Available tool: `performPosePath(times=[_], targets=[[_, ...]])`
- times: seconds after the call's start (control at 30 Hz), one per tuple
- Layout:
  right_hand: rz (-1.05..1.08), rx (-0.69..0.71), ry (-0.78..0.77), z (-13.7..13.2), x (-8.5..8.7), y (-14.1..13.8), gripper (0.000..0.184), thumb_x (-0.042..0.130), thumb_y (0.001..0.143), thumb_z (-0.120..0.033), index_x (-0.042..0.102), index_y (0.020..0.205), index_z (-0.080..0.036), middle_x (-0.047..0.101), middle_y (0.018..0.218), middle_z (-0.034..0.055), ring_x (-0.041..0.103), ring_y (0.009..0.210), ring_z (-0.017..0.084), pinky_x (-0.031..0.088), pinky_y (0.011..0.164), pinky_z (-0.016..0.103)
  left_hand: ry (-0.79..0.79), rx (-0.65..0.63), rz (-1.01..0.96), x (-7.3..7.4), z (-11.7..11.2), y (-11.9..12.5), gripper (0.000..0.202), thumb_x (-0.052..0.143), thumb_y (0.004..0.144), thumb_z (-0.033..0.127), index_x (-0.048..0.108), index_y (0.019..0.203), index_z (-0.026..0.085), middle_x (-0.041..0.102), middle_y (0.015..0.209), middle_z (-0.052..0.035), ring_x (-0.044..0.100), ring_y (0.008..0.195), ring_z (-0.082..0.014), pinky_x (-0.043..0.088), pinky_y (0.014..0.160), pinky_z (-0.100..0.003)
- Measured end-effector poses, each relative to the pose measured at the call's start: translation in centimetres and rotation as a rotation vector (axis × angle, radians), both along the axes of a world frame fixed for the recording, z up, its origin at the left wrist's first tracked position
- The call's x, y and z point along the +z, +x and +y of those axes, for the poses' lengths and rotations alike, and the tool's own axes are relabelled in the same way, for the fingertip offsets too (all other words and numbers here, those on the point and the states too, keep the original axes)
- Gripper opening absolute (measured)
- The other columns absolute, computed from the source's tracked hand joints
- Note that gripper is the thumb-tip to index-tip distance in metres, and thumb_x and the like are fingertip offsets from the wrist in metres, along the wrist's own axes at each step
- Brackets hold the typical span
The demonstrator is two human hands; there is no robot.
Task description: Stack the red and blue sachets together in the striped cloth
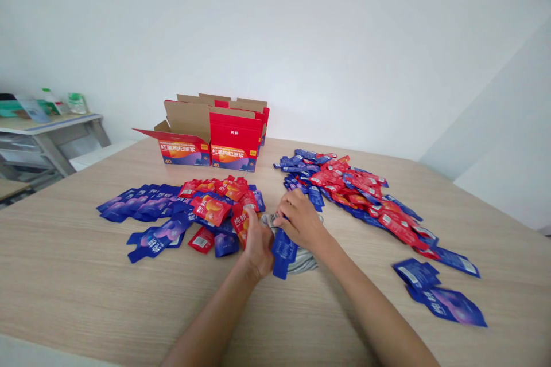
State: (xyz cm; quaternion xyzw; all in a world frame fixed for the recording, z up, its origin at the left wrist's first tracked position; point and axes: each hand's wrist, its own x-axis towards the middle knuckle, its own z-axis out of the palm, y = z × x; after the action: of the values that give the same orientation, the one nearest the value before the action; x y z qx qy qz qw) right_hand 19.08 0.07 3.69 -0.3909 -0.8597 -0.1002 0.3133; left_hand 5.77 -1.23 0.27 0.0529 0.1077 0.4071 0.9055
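Observation:
My left hand (259, 248) is closed, thumb up, at the left side of a blue spouted pouch (284, 252) that hangs down between my hands. A second blue pouch seems to lie behind it. Over the pouch's upper part my right hand (301, 219) is curled, with a grey-and-white striped cloth (303, 262) bunched under and around its fingers. Part of the cloth also shows between both hands. The fingertips are partly hidden. Just left of my left hand, a red pouch (240, 222) lies at the edge of a pile.
Blue pouches (148, 202) fan out at the left beside red ones (210, 209). A longer mixed heap (344, 183) stretches along the right, with two blue pouches (451, 304) nearer me. Open red cartons (232, 140) stand at the back. A side table (47, 126) is far left.

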Motion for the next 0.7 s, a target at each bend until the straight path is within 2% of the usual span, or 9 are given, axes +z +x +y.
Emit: performPosePath(times=[0.1,0.2,0.27,0.37,0.5,0.6,0.7], targets=[[0.191,-0.085,0.002,-0.4,-0.3,-0.7,0.075,0.001,0.098,-0.069,0.055,0.074,-0.022,0.055,0.080,0.0065,0.050,0.081,0.023,0.041,0.077,0.039,-0.015,0.033,-0.029,0.2,-0.1,0.1,0.077,0.024,0.091,0.078,0.073,0.082,0.018,0.075,0.085,-0.0105,0.071,0.097,-0.0307,0.056,0.089,-0.044],[0.244,-0.075,-0.010,-0.7,-0.7,-1.5,0.074,-0.001,0.099,-0.067,0.053,0.073,-0.023,0.055,0.078,0.0057,0.050,0.079,0.023,0.040,0.075,0.038,-0.029,0.073,-0.048,0.0,-0.4,0.3,0.083,0.016,0.093,0.075,0.072,0.075,0.017,0.075,0.086,-0.0121,0.071,0.100,-0.0298,0.054,0.094,-0.043],[0.222,-0.100,-0.006,-0.5,-0.8,-1.5,0.072,0.002,0.101,-0.064,0.055,0.073,-0.022,0.056,0.078,0.0061,0.051,0.079,0.023,0.040,0.074,0.037,-0.017,0.070,-0.051,-0.3,-0.5,0.4,0.083,0.017,0.093,0.076,0.072,0.074,0.016,0.076,0.088,-0.0131,0.070,0.104,-0.0305,0.052,0.099,-0.044],[0.124,-0.264,-0.005,0.2,-0.8,-0.6,0.061,0.017,0.106,-0.055,0.057,0.074,-0.022,0.058,0.081,0.0073,0.053,0.083,0.024,0.039,0.074,0.036,0.018,0.035,-0.066,-0.9,-0.5,0.7,0.081,0.024,0.089,0.080,0.074,0.085,0.015,0.077,0.096,-0.0149,0.068,0.110,-0.0335,0.047,0.104,-0.049],[0.013,-0.490,0.030,1.5,-0.6,1.8,0.048,0.034,0.105,-0.050,0.059,0.077,-0.021,0.059,0.085,0.0091,0.054,0.087,0.027,0.039,0.075,0.035,0.065,0.011,-0.101,-1.6,0.1,1.2,0.077,0.036,0.085,0.082,0.074,0.105,0.018,0.076,0.110,-0.0154,0.065,0.118,-0.0375,0.043,0.106,-0.058],[0.049,-0.580,0.043,2.1,-0.4,3.3,0.050,0.031,0.105,-0.053,0.058,0.078,-0.021,0.059,0.085,0.0096,0.055,0.088,0.027,0.039,0.074,0.034,0.096,0.012,-0.120,-2.0,0.5,1.3,0.077,0.037,0.083,0.083,0.072,0.113,0.021,0.074,0.116,-0.0155,0.062,0.122,-0.0394,0.041,0.106,-0.061],[0.139,-0.622,-0.005,2.6,-0.5,4.3,0.057,0.024,0.105,-0.057,0.055,0.073,-0.022,0.058,0.078,0.0076,0.056,0.081,0.025,0.039,0.072,0.033,0.110,0.003,-0.126,-2.1,0.6,1.1,0.082,0.037,0.082,0.084,0.070,0.119,0.018,0.073,0.120,-0.0177,0.060,0.125,-0.0403,0.038,0.108,-0.063]])
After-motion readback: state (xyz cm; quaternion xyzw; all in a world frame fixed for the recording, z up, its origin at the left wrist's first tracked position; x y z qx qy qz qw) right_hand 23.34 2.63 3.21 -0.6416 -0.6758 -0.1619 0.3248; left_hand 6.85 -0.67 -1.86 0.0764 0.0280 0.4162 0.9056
